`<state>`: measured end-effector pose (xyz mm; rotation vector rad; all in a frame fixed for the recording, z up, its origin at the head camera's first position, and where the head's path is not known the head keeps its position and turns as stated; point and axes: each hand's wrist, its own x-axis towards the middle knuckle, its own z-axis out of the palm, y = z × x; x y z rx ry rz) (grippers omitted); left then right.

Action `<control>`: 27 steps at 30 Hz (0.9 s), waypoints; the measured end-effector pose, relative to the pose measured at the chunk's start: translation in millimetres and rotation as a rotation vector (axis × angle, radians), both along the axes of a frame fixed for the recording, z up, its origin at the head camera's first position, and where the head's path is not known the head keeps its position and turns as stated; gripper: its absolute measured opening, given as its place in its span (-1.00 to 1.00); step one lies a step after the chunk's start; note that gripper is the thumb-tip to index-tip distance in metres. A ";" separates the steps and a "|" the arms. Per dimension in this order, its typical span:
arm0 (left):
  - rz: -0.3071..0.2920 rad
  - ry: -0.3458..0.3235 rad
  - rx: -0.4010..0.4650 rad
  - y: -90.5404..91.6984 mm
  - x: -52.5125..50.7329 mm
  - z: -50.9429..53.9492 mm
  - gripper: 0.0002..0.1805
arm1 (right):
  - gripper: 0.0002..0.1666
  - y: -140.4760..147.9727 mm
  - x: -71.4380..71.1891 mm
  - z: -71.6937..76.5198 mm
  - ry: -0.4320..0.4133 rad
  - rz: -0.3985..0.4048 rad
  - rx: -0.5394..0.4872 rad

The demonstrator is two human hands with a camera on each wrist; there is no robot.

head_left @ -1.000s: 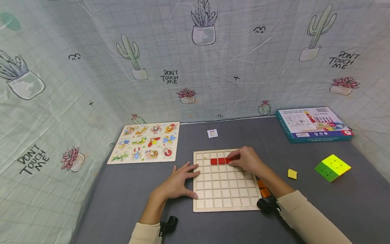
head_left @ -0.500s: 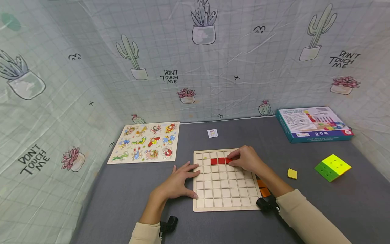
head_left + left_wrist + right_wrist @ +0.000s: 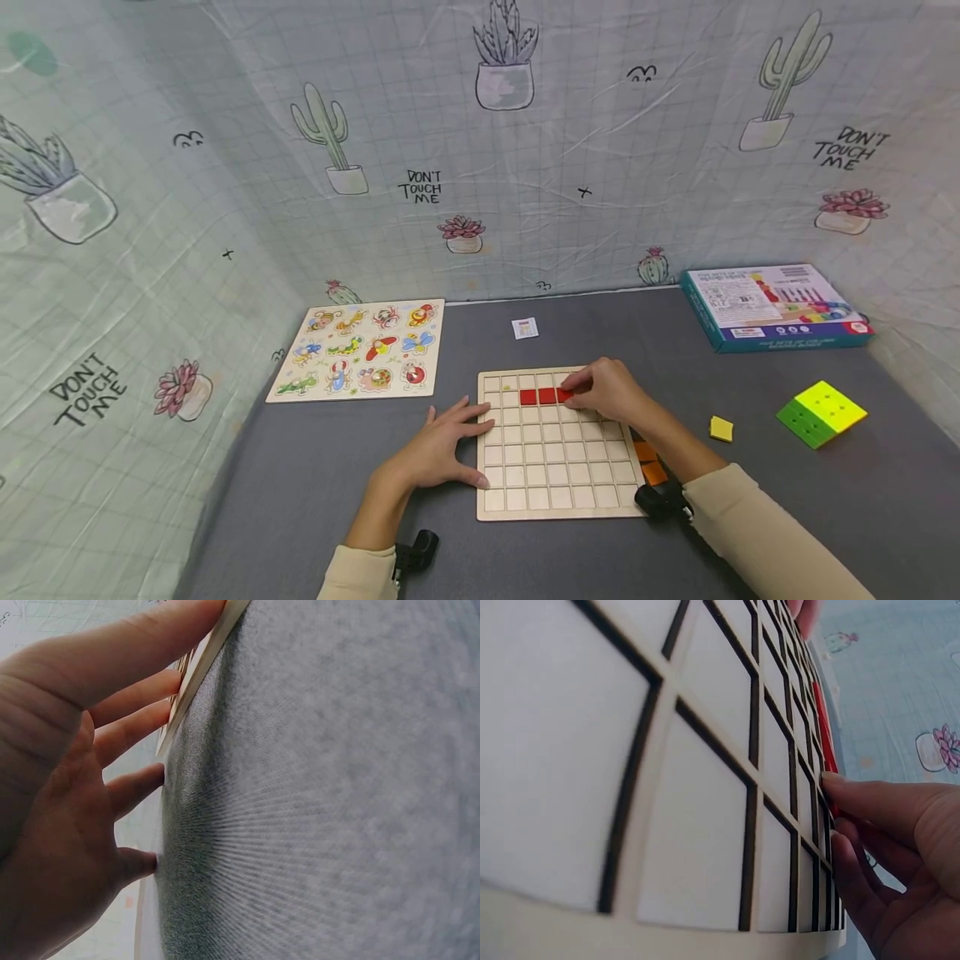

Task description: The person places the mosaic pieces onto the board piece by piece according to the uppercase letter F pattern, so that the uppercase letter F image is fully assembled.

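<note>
A square wooden grid board [image 3: 555,454] lies on the grey table, its cells pale and shallow. Two red square tiles [image 3: 537,397] sit side by side in an upper row. Right beside them, a third red tile [image 3: 564,396] is pinched between thumb and fingers of my right hand [image 3: 611,396], which partly covers it. In the right wrist view, the fingertips of that hand [image 3: 907,855] meet at the red strip along the board. My left hand [image 3: 431,450] spreads its fingers along the board's left edge, with the thumb touching the lower left side [image 3: 202,667].
Orange tiles [image 3: 654,473] lie beside the board's right edge, partly under my right forearm. Farther right are a yellow tile [image 3: 721,429] and a yellow-green cube [image 3: 822,414]. A boxed game [image 3: 776,308], an insect picture board [image 3: 356,350] and a small white card [image 3: 525,328] stand farther back.
</note>
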<state>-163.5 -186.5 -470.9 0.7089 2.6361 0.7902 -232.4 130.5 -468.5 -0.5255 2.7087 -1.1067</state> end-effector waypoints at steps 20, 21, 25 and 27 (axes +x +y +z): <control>0.006 -0.023 -0.015 1.1 -0.9 -0.5 -0.03 | -0.58 64.4 23.5 30.4 0.010 0.012 0.011; 0.005 -0.024 -0.014 1.1 -0.8 -0.6 -0.03 | -0.58 69.4 26.9 30.0 0.013 0.016 0.030; 0.006 -0.029 -0.006 0.7 -0.7 -0.8 -0.04 | -0.59 87.3 41.3 24.1 0.010 0.055 0.113; 0.006 -0.029 -0.007 0.1 -0.6 -0.6 -0.04 | -0.59 94.1 48.3 20.3 0.006 0.077 0.154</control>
